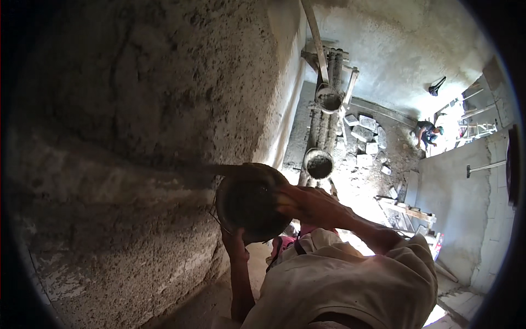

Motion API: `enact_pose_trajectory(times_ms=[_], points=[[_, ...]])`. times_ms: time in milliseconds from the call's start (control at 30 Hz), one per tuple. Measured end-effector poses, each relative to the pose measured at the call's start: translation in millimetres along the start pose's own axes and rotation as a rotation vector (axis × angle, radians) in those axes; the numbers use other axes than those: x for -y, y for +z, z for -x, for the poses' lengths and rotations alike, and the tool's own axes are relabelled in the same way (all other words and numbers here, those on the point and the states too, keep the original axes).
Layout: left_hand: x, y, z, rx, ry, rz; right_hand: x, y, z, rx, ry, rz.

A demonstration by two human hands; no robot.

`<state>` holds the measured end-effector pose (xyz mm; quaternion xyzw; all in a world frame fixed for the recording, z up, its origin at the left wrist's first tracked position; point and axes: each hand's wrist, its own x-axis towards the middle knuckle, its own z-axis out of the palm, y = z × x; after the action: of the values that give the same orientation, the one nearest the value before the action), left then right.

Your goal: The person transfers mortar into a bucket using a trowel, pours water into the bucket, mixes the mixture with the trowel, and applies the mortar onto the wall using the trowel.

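Observation:
Close against the rough plastered wall (181, 219) on my left is a round dark bucket (249, 214); its inside is in shadow. My left hand (235, 244) is closed on the bucket's near rim. Over the far right side of the bucket, my right hand (309, 204) is wrapped round the pale handle of what looks like a trowel (257, 172). Motion blurs its flat brown end, which stretches across the bucket's top toward the wall. I cannot make out whether mortar lies on it.
Two more buckets, one nearer (318, 163) and one farther (329, 100), stand on scaffold planks (331, 71). A long board (315, 38) leans there. Broken blocks (364, 131) lie on the floor below. Another person (427, 134) crouches by the bright opening. Right of me stands a wooden trestle (408, 211).

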<state>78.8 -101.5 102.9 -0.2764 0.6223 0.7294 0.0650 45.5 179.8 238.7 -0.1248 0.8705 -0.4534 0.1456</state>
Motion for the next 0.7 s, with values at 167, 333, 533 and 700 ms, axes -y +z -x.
enact_pose_trajectory(times_ms=[167, 333, 533, 700], points=[[-7.3, -19.2, 32.2, 0.093, 0.251, -0.356, -59.4, 79.4, 39.0, 0.084, 0.261, 0.311], [0.6, -11.8, 38.4, 0.16, 0.285, -0.841, -126.9, 123.1, 38.3, 0.349, 0.389, -0.149], [19.4, 5.0, 34.8, 0.214, 0.156, -0.659, -155.8, 146.8, 86.9, 0.416, 0.545, -0.762], [50.2, 32.5, 16.1, 0.151, -0.113, -0.172, -136.9, 115.6, 123.5, 0.136, 0.569, -1.024]])
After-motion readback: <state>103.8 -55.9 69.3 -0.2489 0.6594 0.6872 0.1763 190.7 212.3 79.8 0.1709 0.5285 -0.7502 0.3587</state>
